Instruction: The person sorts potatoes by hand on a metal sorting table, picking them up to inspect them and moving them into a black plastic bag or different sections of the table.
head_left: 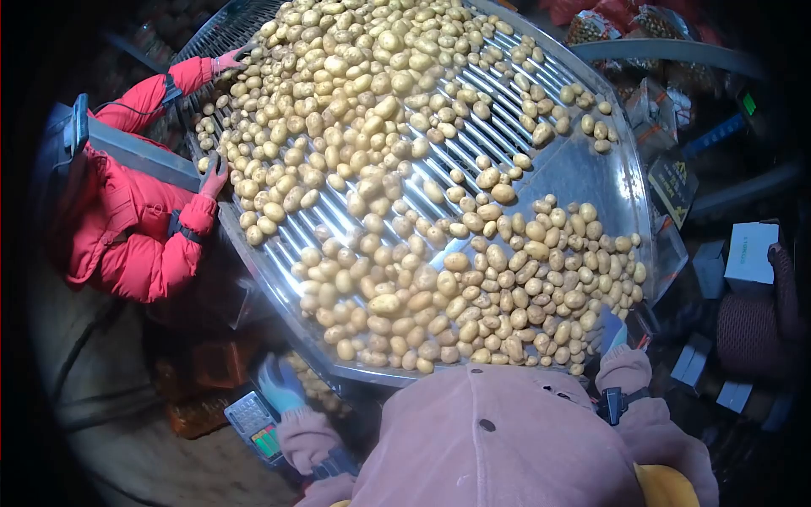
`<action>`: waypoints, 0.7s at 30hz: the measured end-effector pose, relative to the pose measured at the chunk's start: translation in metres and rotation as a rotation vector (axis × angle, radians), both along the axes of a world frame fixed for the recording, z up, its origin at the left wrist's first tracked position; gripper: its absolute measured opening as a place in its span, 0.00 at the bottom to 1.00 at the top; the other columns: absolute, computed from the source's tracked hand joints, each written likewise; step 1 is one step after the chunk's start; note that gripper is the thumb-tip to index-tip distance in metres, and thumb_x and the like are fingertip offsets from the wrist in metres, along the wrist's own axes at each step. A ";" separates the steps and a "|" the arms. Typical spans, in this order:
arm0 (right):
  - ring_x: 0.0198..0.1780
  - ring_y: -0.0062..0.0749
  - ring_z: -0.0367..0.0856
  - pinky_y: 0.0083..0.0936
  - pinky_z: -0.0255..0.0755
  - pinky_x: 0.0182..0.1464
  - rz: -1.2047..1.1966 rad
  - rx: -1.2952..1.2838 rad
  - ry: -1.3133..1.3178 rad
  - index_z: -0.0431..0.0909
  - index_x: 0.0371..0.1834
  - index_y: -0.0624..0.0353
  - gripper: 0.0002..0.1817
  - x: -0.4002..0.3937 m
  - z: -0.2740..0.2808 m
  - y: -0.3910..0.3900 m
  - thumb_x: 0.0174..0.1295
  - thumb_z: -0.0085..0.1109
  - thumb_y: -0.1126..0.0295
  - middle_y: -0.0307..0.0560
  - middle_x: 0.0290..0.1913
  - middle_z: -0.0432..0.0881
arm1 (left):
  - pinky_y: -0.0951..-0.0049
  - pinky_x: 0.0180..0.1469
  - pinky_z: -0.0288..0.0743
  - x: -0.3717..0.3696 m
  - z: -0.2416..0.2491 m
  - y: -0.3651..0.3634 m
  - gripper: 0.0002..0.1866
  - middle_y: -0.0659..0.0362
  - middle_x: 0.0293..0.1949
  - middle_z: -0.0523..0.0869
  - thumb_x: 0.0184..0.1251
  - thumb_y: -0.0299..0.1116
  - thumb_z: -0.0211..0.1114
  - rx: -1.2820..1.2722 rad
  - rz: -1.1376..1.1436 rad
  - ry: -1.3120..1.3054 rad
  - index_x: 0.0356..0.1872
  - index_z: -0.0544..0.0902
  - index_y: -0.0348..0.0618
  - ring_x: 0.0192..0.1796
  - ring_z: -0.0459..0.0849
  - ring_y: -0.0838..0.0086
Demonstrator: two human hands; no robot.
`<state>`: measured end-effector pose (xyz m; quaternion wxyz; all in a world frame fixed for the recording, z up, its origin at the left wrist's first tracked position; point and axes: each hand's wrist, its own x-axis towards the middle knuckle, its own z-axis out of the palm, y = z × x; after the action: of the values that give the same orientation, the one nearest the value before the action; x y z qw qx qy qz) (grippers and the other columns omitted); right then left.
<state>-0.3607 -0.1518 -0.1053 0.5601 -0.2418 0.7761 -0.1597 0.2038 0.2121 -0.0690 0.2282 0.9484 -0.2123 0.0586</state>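
My left hand (280, 385), in a blue and pale glove, hangs below the left front rim of a round metal sorting table. It is beside a weighing scale's keypad display (257, 427), fingers stretched and slightly blurred, nothing seen in them. My right hand (614, 332), gloved alike, is at the right front edge next to the heap of potatoes (541, 287). Its fingers point forward, and I make out nothing held. Potatoes cover much of the slatted metal table (456, 139); some more potatoes (311, 384) lie below the rim near my left hand.
Across the left side, a person in a red jacket (139, 228) has both hands among the potatoes. White boxes (750, 253) and a dark mesh bundle (748, 325) stand at right. Filled net bags (591, 27) sit at the back right. A metal bar (667, 51) crosses there.
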 end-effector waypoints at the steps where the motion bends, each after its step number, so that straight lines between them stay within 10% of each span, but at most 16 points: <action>1: 0.10 0.34 0.69 0.27 0.60 0.12 -0.012 -0.002 -0.006 0.75 0.25 0.62 0.29 0.002 0.001 0.000 0.66 0.54 0.43 0.53 0.18 0.79 | 0.63 0.62 0.71 0.001 0.008 -0.035 0.19 0.48 0.54 0.80 0.64 0.33 0.67 -0.133 -0.023 0.017 0.54 0.80 0.35 0.58 0.78 0.60; 4: 0.10 0.33 0.70 0.24 0.60 0.12 -0.046 -0.009 -0.045 0.77 0.26 0.60 0.24 0.009 0.000 -0.001 0.67 0.56 0.48 0.49 0.17 0.78 | 0.69 0.62 0.70 0.017 -0.005 -0.138 0.25 0.55 0.60 0.76 0.68 0.32 0.66 -0.672 -0.196 0.419 0.65 0.72 0.39 0.61 0.75 0.69; 7: 0.20 0.36 0.74 0.31 0.69 0.21 -0.065 -0.146 -0.264 0.76 0.38 0.58 0.21 -0.029 -0.053 0.001 0.73 0.46 0.50 0.53 0.29 0.80 | 0.61 0.62 0.72 -0.004 0.039 -0.264 0.31 0.48 0.63 0.72 0.66 0.34 0.66 -0.277 -0.668 -0.016 0.69 0.67 0.40 0.64 0.72 0.59; 10: 0.24 0.36 0.73 0.36 0.70 0.25 -0.176 0.104 -1.082 0.76 0.40 0.50 0.19 -0.095 -0.139 0.012 0.71 0.44 0.48 0.46 0.30 0.76 | 0.58 0.63 0.71 0.015 -0.013 -0.341 0.38 0.42 0.63 0.72 0.63 0.40 0.69 -0.217 -0.575 0.155 0.71 0.64 0.41 0.64 0.73 0.53; 12: 0.16 0.44 0.80 0.40 0.72 0.19 -0.012 0.023 -0.304 0.80 0.33 0.63 0.25 -0.007 -0.019 0.009 0.69 0.53 0.48 0.56 0.23 0.82 | 0.55 0.67 0.67 0.047 -0.069 -0.373 0.43 0.35 0.64 0.69 0.59 0.45 0.73 -0.079 -0.520 0.273 0.73 0.62 0.43 0.63 0.73 0.46; 15: 0.16 0.35 0.79 0.32 0.73 0.20 0.057 -0.330 -0.062 0.80 0.25 0.61 0.27 0.015 -0.009 0.022 0.68 0.52 0.47 0.50 0.22 0.83 | 0.47 0.66 0.67 0.029 -0.085 -0.378 0.42 0.31 0.66 0.64 0.61 0.52 0.67 0.031 -0.430 0.113 0.74 0.60 0.52 0.66 0.67 0.38; 21: 0.18 0.33 0.78 0.29 0.71 0.21 0.065 -0.262 -0.020 0.81 0.27 0.57 0.26 0.019 -0.007 0.018 0.65 0.54 0.43 0.47 0.20 0.82 | 0.49 0.67 0.65 -0.059 -0.009 -0.355 0.39 0.41 0.70 0.62 0.54 0.38 0.74 0.182 -0.518 0.115 0.69 0.68 0.49 0.65 0.68 0.43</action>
<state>-0.3413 -0.1337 -0.1126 0.5363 -0.3364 0.7348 -0.2437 0.1453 -0.1433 -0.0776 0.1613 0.8809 -0.4387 -0.0749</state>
